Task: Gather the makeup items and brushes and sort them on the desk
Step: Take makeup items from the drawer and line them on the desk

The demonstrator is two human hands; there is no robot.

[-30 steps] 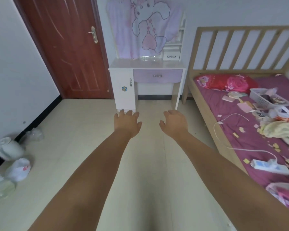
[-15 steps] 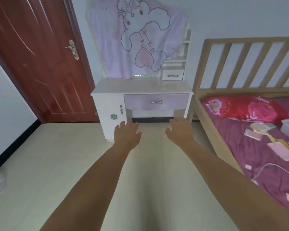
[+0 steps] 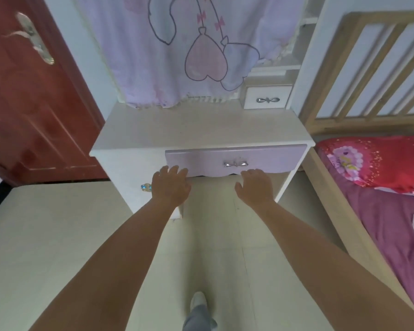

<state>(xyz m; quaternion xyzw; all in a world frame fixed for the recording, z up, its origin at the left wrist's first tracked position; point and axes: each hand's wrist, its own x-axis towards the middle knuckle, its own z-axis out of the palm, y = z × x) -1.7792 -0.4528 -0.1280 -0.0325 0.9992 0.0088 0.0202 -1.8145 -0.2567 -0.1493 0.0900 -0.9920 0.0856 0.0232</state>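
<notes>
A white desk (image 3: 201,130) stands straight ahead with a bare top and a lilac drawer (image 3: 234,161) that is shut, with a silver bow handle. My left hand (image 3: 170,185) reaches out with loosely spread fingers just below the drawer's left end and holds nothing. My right hand (image 3: 255,186) hovers under the drawer's right half, fingers relaxed, also holding nothing. No makeup items or brushes show on the desk.
A lilac cartoon cloth (image 3: 189,48) hangs over the desk's back. A small white drawer (image 3: 267,99) sits at the back right. A red door (image 3: 22,91) is on the left. A wooden bed (image 3: 359,111) with a red pillow (image 3: 378,163) stands right. My foot (image 3: 197,304) is on the floor.
I have walked closer to the desk, which now fills the upper view. Both hands have stayed stretched forward and now sit just below the lilac drawer.
</notes>
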